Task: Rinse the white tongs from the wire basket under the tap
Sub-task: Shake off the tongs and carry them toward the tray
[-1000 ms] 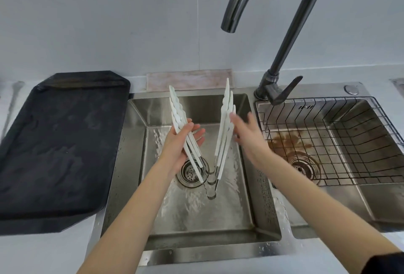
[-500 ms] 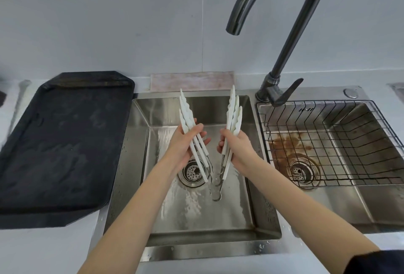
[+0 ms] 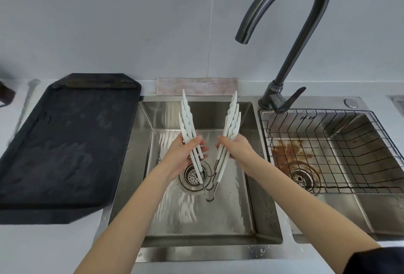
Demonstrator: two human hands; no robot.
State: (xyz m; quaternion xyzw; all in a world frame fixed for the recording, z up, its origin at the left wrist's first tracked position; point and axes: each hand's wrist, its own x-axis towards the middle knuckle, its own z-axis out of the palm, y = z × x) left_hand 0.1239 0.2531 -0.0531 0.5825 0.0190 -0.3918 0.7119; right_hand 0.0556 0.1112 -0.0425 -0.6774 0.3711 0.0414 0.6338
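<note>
Wire basket (image 3: 341, 149) right; tap (image 3: 290, 39) seemingly dry.

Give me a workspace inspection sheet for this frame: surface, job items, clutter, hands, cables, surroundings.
Surface: steel double sink; left basin wet, no water visibly running.
Job's things: white tongs, several pairs spread in a V over the left basin, tips up, metal hinge ends down; wire basket sits in the right basin, nothing in it; tap spout ends above the left basin.
Clutter: rust-brown stain around the right drain.
Hands: left hand grips the left tong arms; right hand grips the right arms.
Cables: nothing seen.
Surroundings: black tray on the counter to the left; pinkish cloth behind the sink; pale wall.
</note>
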